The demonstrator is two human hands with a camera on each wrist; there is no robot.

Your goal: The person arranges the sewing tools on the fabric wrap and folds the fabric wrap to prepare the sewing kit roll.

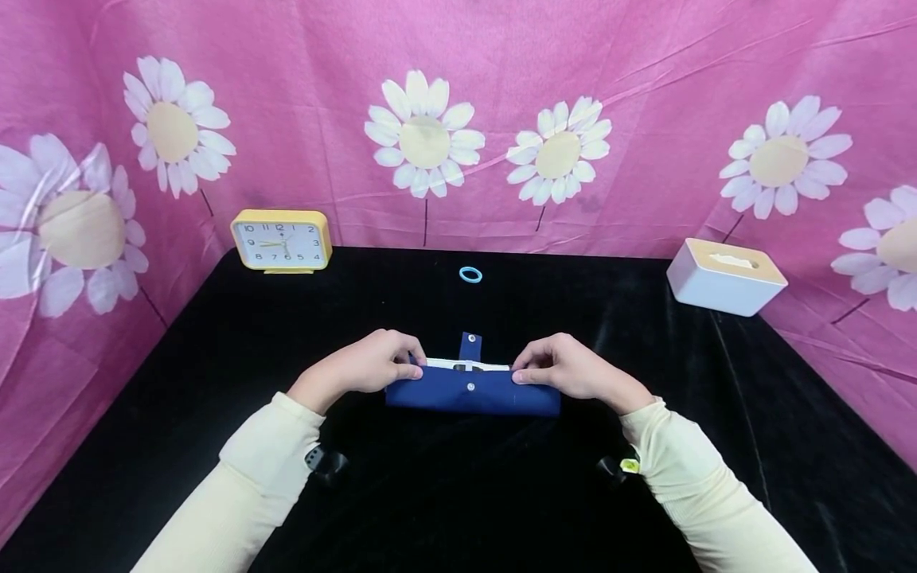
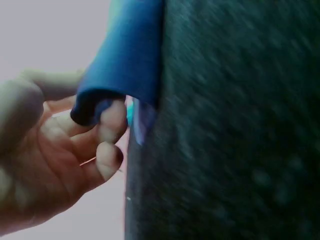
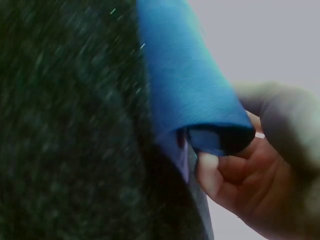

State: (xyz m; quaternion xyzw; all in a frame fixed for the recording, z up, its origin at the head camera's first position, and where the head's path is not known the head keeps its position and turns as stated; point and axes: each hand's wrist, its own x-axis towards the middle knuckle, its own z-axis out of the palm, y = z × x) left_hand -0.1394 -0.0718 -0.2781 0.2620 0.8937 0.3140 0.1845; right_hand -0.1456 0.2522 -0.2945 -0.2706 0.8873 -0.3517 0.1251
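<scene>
A dark blue roll-up case [image 1: 437, 396] lies across the black table in the head view, with a snap on its front. A short strap [image 1: 469, 347] with another snap stands up behind it, and a pale strip [image 1: 494, 367] shows along the upper edge. My left hand [image 1: 376, 362] pinches that edge on the left between thumb and fingers. On the right, my right hand [image 1: 569, 368] pinches the same edge. Both wrist views show the blue cloth [image 2: 127, 55] curving over into an open-ended fold, with fingers under it. What lies inside is mostly hidden.
A light blue ring [image 1: 470, 274] lies beyond the case. At the back left stands a yellow alarm clock [image 1: 282, 241], and at the back right a white tissue box [image 1: 723, 280] with a wooden-looking top. Pink flowered cloth [image 1: 308, 119] hangs behind the black table [image 1: 458, 493].
</scene>
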